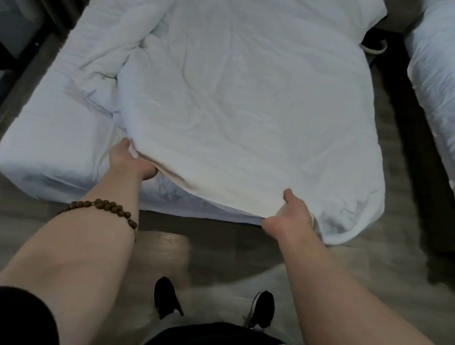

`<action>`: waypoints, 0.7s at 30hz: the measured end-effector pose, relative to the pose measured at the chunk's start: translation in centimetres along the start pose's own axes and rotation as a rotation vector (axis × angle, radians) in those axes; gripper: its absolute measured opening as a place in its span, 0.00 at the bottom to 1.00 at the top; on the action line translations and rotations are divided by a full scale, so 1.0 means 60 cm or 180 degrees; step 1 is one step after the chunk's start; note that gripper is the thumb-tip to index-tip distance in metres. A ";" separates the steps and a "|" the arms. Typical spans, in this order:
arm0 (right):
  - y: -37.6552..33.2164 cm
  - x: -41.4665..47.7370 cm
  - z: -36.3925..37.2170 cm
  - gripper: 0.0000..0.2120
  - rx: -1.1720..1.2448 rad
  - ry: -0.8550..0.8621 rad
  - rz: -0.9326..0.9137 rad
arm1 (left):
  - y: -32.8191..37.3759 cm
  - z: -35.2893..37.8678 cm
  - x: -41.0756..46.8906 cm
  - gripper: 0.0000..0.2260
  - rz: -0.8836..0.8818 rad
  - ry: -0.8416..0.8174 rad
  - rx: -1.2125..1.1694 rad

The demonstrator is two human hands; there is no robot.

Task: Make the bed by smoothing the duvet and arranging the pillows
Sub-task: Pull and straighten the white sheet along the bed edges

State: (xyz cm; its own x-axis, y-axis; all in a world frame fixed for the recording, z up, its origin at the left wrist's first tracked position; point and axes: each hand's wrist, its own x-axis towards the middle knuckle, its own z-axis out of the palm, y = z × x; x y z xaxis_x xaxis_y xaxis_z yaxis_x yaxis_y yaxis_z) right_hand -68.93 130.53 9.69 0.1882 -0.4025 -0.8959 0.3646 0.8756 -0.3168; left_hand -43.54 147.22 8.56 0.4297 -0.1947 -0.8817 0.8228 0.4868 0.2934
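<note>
Here, at the foot edge of the bed (pixel 52 149), my left hand (pixel 129 160) grasps the near hem of the white duvet (pixel 247 100), which lies rumpled across the bed's right side. My right hand (pixel 287 218) clutches the same hem near the foot's right corner.

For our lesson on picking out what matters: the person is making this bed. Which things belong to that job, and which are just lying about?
Job: duvet, its near edge gripped by left hand and right hand; bed beneath.
Lying about: shoe on the floor beside the bed; white bedding at right.
</note>
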 end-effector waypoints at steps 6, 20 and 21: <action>0.019 -0.007 -0.009 0.03 0.0021 0.0326 -0.0132 | 0.028 -0.024 -0.015 0.16 0.0411 -0.0229 -0.0056; 0.283 -0.024 0.104 0.22 -0.0054 -0.0692 0.1118 | 0.002 -0.059 -0.105 0.09 0.0831 -0.0375 0.0565; 0.286 -0.027 0.129 0.19 0.0010 -0.0640 0.0956 | 0.011 -0.063 -0.104 0.09 0.0811 -0.0402 0.0541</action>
State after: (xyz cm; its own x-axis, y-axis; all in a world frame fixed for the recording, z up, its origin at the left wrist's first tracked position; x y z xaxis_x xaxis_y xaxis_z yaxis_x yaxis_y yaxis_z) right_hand -55.92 144.12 8.15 0.4629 -0.1720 -0.8696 0.2686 0.9621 -0.0474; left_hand -47.10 151.94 12.87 0.6635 -0.1942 -0.7225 0.7287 0.3864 0.5654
